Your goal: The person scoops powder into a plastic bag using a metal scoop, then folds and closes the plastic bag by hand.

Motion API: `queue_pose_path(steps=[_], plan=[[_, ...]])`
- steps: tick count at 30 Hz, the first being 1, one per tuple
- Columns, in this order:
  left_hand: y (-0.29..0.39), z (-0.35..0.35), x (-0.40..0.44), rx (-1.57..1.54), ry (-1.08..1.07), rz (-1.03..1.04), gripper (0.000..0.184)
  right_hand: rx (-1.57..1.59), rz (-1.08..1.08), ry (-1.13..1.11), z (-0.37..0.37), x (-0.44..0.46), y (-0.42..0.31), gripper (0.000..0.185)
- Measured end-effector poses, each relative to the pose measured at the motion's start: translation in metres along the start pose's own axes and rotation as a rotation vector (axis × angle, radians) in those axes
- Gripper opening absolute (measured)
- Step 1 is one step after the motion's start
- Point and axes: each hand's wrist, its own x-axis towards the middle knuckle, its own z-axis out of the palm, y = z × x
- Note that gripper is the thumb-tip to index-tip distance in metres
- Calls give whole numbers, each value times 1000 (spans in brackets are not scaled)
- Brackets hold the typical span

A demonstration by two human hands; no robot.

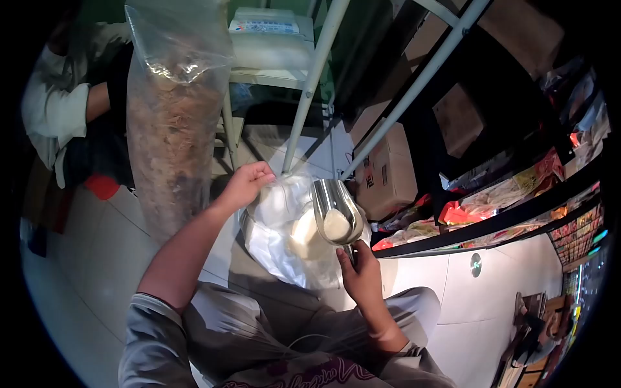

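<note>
Cardboard box [392, 173], printed. Left of box: pale metal pole [309, 94]; farther left, tall clear bag [174, 123], brown contents, then person [68, 115], pale sleeve. Right of box: red packets [475, 210]. Lower right of box: round green floor sticker [476, 265].

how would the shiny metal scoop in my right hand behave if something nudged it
The shiny metal scoop will likely stay stiff, given its solid-looking metal. Held only by its narrow handle in your right hand, it may twist. Its pale, powdery-looking load could slide out, as the scoop looks open at the far end.
</note>
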Motion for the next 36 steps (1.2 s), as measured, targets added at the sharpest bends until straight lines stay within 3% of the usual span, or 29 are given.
queue_pose_path(steps=[19, 23, 25, 27, 29, 32, 35, 36], plan=[[5, -8, -18, 10, -81, -20, 7, -452, -323, -321, -39, 49, -49, 30], [11, -9, -19, 79, -97, -39, 7, -648, -315, -408, -41, 75, -72, 32], [23, -5, -23, 89, -103, -31, 7, -895, -275, -536, -36, 88, -88, 30], [27, -4, -24, 163, -57, 8, 6, -1000, -363, -483, -27, 91, -106, 23], [23, -4, -21, 138, -57, 11, 6, -1179, -638, -425, -24, 84, -131, 20], [22, -9, -23, 115, -70, -5, 7, -1241, -700, -431, -13, 78, -138, 19], [24, -4, -21, 170, -44, -5, 7, -1189, -612, -464, -29, 80, -120, 17], [20, -2, -21, 145, -34, -16, 8, -1076, -467, -435, -38, 80, -112, 17]])
